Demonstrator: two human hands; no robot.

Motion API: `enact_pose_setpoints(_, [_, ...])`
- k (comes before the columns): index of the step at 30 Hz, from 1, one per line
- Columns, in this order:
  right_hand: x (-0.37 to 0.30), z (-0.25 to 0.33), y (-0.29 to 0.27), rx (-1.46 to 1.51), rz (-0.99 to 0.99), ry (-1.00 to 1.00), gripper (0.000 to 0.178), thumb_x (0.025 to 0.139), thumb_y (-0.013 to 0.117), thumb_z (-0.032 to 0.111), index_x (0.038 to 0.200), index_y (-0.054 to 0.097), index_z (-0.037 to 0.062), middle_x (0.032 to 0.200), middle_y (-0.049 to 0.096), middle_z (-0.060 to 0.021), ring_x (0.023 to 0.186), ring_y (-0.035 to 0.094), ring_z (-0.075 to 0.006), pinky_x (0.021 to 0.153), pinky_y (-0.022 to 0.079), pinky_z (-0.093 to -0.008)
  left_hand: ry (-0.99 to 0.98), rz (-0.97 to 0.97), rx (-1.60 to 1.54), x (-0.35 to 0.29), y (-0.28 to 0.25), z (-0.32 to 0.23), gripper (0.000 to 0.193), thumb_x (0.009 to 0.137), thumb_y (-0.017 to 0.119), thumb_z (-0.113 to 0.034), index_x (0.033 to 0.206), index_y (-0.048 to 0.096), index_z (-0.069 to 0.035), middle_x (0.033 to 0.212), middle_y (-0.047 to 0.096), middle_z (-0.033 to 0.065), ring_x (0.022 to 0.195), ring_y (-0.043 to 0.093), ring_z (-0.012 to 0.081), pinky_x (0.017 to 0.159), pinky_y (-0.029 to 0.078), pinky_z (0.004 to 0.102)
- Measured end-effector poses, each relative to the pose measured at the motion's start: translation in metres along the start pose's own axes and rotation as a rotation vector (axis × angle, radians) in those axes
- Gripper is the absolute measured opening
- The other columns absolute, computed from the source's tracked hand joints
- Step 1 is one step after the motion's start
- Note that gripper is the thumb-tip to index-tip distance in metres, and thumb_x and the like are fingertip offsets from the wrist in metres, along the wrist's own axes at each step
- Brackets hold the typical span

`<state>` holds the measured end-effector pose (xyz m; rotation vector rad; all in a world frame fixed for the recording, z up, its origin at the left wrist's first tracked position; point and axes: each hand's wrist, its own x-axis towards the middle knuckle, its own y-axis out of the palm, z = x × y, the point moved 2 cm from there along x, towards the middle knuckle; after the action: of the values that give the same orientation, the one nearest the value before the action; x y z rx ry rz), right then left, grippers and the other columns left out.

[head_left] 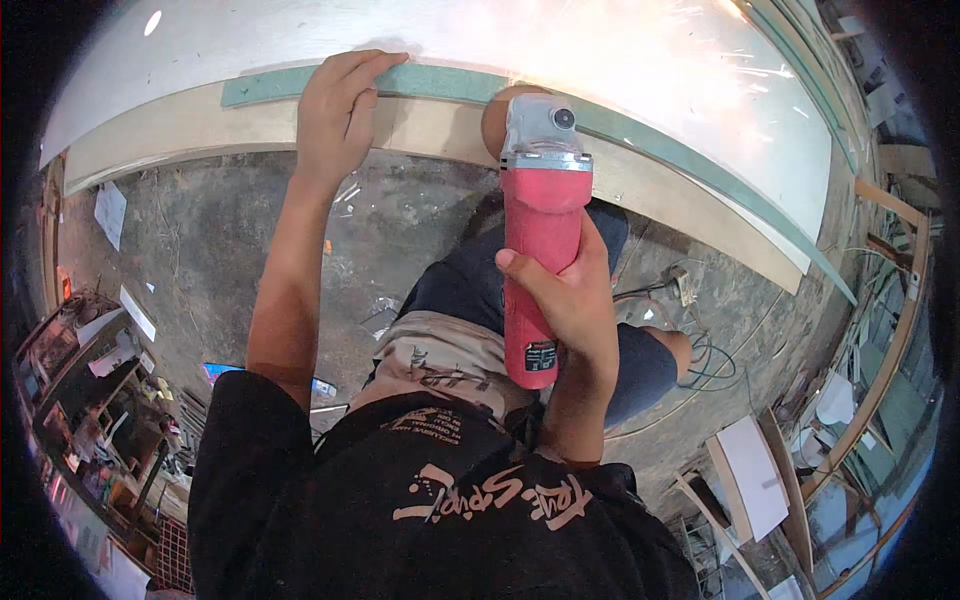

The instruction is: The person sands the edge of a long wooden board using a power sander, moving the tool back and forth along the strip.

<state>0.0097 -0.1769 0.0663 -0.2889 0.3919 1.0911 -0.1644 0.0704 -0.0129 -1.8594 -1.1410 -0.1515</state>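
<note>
My right hand (575,300) is wrapped round the red body of an angle grinder (540,220), with its grey metal head pointing away from me. The grinder's brownish disc (494,122) meets a long, flat green metal strip (445,84), and bright sparks (740,65) spray to the far right. To the left of the disc, my left hand (338,110) is closed over the strip, fingers pressed together. The strip lies along the near edge of a white-topped bench (230,40). The disc partly hides the point of contact.
Pale wood (200,135) runs along the bench's near side. More green strips (800,60) lie at the far right. A cable with a plug (683,285) lies on the concrete floor by my knee. Cluttered shelving (90,390) stands at left, boards (750,470) lower right.
</note>
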Motion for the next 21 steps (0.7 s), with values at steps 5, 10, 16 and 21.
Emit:
enact_pose_setpoints(5, [0.004,-0.008,-0.001,-0.046,-0.011,-0.070,0.048,0.083,0.087,0.018,0.119,0.060,-0.0004,0.101,0.068,-0.0069,0.088,0.065,-0.0145,0.081,0.055,-0.0326,-0.003,-0.014,-0.014,0.000,0.001,0.000,0.042,0.092,0.052,-0.002,0.125,0.077,-0.007,0.122,0.072,0.0179,0.114,0.067,0.0343,0.100,0.053,0.0419])
enact_pose_setpoints(10, [-0.001,0.003,0.000,-0.010,0.002,0.037,0.052,0.083,0.086,0.016,0.123,0.058,-0.0008,0.103,0.068,-0.0070,0.092,0.065,-0.0153,0.082,0.055,-0.0330,0.001,-0.006,-0.006,-0.003,0.001,0.004,0.044,0.088,0.053,-0.002,0.124,0.077,-0.008,0.122,0.072,0.0186,0.116,0.067,0.0362,0.103,0.053,0.0452])
enact_pose_setpoints(16, [-0.003,0.001,-0.004,0.030,0.013,0.039,0.054,0.084,0.087,0.016,0.126,0.057,-0.0009,0.107,0.067,-0.0077,0.094,0.065,-0.0137,0.082,0.055,-0.0313,0.008,0.007,0.001,-0.001,0.001,0.006,0.044,0.087,0.054,-0.004,0.124,0.077,-0.008,0.122,0.072,0.0194,0.118,0.066,0.0370,0.104,0.052,0.0456])
enact_pose_setpoints(21, [-0.002,0.010,-0.006,-0.039,0.006,0.054,0.055,0.084,0.087,0.016,0.126,0.057,-0.0009,0.107,0.067,-0.0071,0.094,0.064,-0.0134,0.083,0.055,-0.0313,0.011,-0.011,0.000,-0.002,0.002,0.002,0.045,0.086,0.052,-0.002,0.124,0.077,-0.007,0.120,0.072,0.0191,0.116,0.067,0.0369,0.102,0.052,0.0458])
